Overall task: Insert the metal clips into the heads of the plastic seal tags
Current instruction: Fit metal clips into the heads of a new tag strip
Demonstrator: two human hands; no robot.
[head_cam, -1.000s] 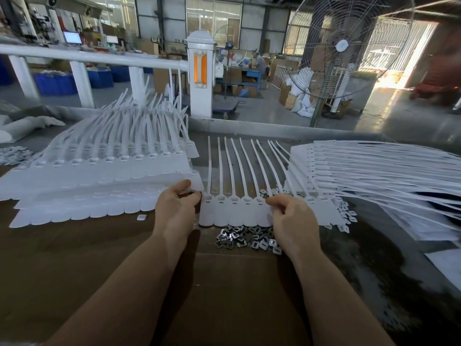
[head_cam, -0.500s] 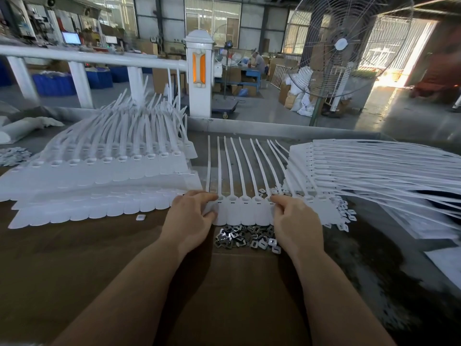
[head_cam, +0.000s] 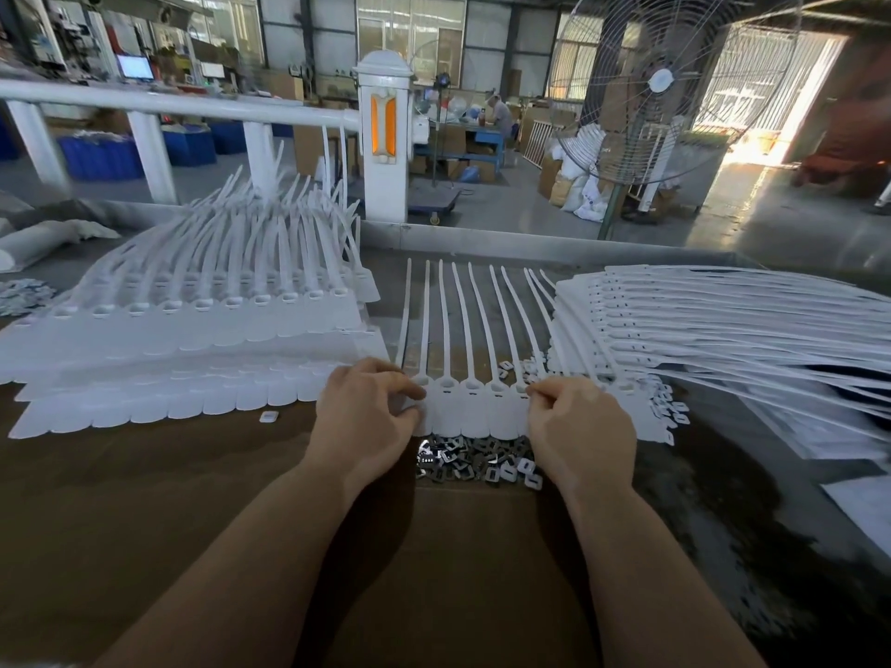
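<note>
- A row of white seal tags (head_cam: 475, 402) lies flat on the brown table (head_cam: 144, 499), long axes running away from the person, tails pointing far, heads near.
- The left hand (head_cam: 366, 417) pinches the row's left end.
- The right hand (head_cam: 578, 421) pinches its right end.
- Metal clips (head_cam: 477, 462) lie heaped just nearer than the heads, between both hands.

No text, label, brand, number or sign can be read. The monitor (head_cam: 135, 66) far back at the left glows, but its screen is too small and blurred to make out. The white tags (head_cam: 475, 407) show no legible print.
</note>
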